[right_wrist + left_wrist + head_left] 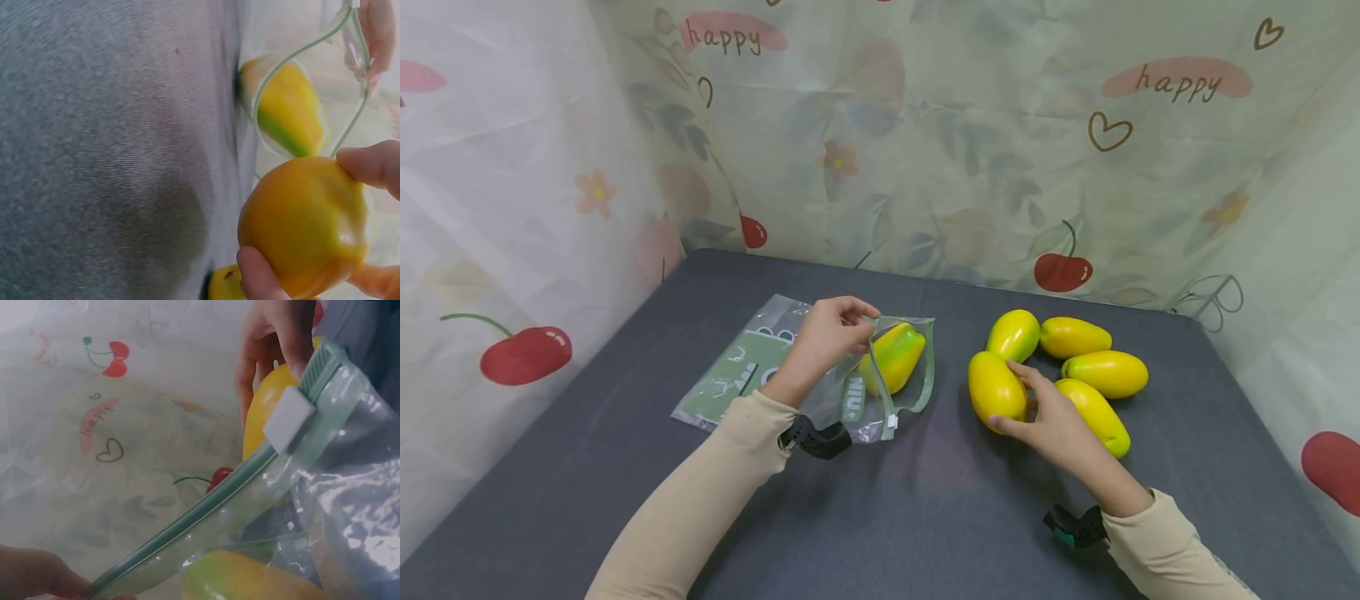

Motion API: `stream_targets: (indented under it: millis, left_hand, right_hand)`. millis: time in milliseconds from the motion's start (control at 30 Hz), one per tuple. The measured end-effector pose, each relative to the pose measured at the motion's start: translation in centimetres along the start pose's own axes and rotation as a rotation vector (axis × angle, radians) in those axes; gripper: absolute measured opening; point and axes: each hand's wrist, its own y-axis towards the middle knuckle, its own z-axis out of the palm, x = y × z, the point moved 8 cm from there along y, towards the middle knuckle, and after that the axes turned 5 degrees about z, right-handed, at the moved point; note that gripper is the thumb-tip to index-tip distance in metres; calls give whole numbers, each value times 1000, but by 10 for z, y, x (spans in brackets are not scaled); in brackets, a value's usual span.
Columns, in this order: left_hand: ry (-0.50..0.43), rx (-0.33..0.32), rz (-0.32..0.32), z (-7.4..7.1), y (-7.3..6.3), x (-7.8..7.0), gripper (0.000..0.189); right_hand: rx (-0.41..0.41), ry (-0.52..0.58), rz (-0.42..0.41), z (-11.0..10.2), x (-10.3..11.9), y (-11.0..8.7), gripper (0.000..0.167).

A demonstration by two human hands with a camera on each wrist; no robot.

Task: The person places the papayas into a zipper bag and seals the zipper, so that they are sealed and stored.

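My left hand (831,337) pinches the upper rim of a clear slider zip bag (730,375) with green print, so its mouth gapes to the right. Inside the bag, close to the mouth, lies one yellow papaya (897,358) with a green end. A white slider (289,420) sits near one end of the green zip track in the left wrist view. To the right of the bag, my right hand (1056,425) grips another yellow papaya (995,387) between thumb and fingers. The right wrist view shows this held papaya (306,225) from its end, apart from the bag.
Several more papayas (1107,373) lie grouped behind and to the right of my right hand. Everything rests on a dark grey cloth-covered table (895,525). Printed curtains (925,167) enclose its back and sides. A thin looped wire (1217,296) is at the back right corner.
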Motion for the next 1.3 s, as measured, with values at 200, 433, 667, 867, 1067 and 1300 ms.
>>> stream_targets:
  millis: [200, 433, 667, 867, 1067, 1300]
  left_hand:
    - [-7, 0, 1, 0, 0, 1, 25]
    - [-6, 2, -1, 0, -1, 0, 25]
    - [-13, 5, 6, 0, 0, -1, 25]
    - [-13, 6, 17, 0, 0, -1, 25]
    - [16, -5, 33, 0, -1, -3, 25]
    - [14, 0, 30, 2, -1, -2, 25]
  right_hand:
    - [-28, 10, -17, -7, 9, -3, 87]
    - [-40, 37, -30, -12, 20, -5, 87]
    - [-13, 55, -40, -7, 30, -6, 89]
    - [2, 66, -49, -2, 39, -7, 88]
    - [28, 92, -79, 5, 49, -7, 87]
    - [54, 88, -118, 17, 58, -5, 87]
